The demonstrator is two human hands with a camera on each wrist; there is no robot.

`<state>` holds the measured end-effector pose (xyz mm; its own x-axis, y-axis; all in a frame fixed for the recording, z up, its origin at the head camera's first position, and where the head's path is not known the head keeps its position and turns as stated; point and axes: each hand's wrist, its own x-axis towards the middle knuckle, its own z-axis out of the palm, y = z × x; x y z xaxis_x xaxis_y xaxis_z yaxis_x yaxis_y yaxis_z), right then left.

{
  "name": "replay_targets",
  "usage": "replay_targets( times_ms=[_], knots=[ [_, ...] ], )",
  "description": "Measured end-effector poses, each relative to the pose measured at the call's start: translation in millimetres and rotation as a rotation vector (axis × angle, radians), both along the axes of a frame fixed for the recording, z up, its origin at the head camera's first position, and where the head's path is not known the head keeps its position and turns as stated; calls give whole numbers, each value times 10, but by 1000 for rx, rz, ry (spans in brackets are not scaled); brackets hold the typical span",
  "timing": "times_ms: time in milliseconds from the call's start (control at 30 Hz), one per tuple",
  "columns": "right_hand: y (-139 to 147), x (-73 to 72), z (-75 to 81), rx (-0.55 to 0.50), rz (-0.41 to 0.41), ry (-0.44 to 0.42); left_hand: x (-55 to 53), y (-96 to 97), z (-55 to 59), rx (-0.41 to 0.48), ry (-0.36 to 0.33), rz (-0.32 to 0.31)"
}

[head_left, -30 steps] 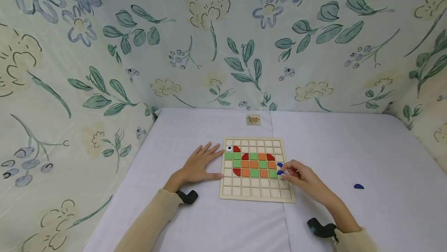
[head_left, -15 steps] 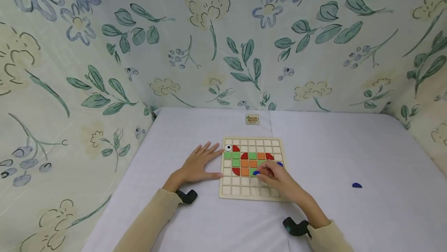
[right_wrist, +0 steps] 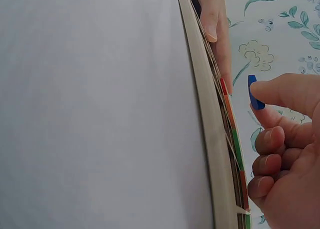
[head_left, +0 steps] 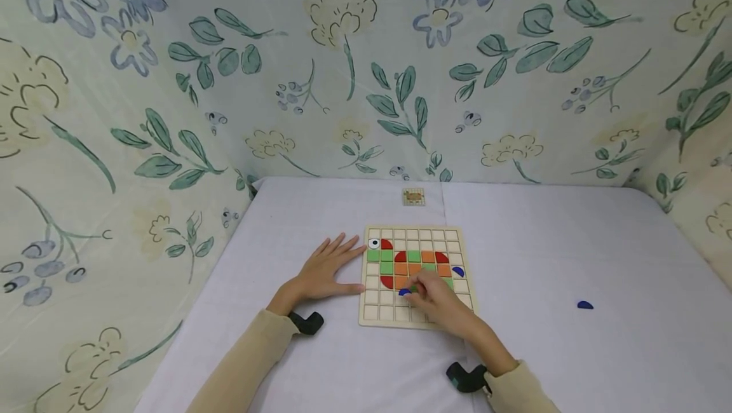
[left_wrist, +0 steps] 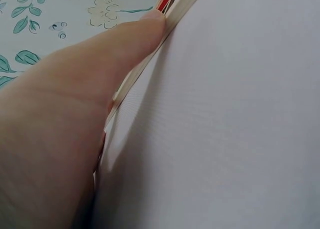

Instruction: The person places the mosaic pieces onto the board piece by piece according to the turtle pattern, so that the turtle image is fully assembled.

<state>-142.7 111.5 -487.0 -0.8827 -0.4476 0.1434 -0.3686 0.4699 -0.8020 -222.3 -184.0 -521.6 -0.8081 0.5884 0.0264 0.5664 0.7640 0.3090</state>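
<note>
A square wooden grid board [head_left: 382,316] lies on the table, with green, orange and red pieces and a round eye piece [head_left: 374,243] set in its cells. My left hand [head_left: 320,273] lies spread along the board's left side, thumb and fingertips touching the edge. Over the lower middle of the board, my right hand [head_left: 440,302] pinches a blue half-round piece [right_wrist: 256,93] between thumb and index finger; its other fingers are curled. Another blue piece [head_left: 458,271] sits in a cell near the board's right edge. Some pieces are hidden beneath the right hand.
To the right on the white cloth [head_left: 532,241] lies a loose blue half-round piece [head_left: 585,305]. A small patterned card [head_left: 414,197] rests behind the board. Floral fabric [head_left: 366,82] hangs at the back and sides.
My right hand has moved left from the board's right edge to its lower middle, carrying the blue half-round piece. The left hand stays in place.
</note>
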Motion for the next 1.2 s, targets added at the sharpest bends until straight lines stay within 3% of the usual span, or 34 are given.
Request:
replay_targets(
  times_ms=[633,967,1200],
  knots=[
    [-102,24,-53,107,-53,1,-5,7,-20,-38,-21,23],
    [-71,21,-44,72,-47,-58,52,18,1,-15,-32,20],
    [-42,-6,-26,39,-55,-64,21,20,17,-23,-17,16]
  ],
)
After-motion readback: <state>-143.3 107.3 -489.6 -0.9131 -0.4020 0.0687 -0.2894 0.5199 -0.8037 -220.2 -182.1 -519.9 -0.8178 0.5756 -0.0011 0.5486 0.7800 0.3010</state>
